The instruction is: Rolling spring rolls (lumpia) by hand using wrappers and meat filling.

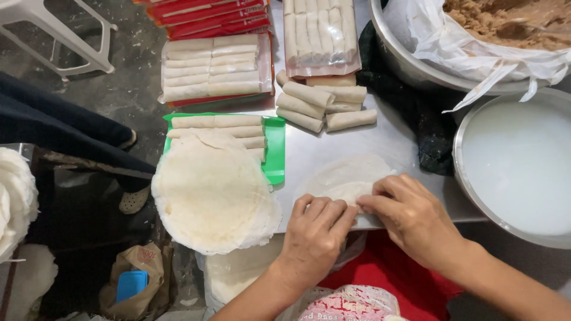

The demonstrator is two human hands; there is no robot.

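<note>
A thin round white wrapper (348, 175) lies flat on the metal table (392, 139) in front of me. My left hand (315, 235) and my right hand (410, 214) press side by side on its near edge, fingers curled over the fold. To the left lies a stack of round wrappers (211, 193). Several finished rolls (324, 101) lie loose just beyond the wrapper.
A green tray (275, 148) holds rolls under the wrapper stack. Packed rolls in clear bags (214, 68) lie at the back. A metal bowl of white liquid (517, 166) stands at right, a lined bowl of brown filling (505, 24) behind it. Another person's dark-sleeved arm (59, 128) is at left.
</note>
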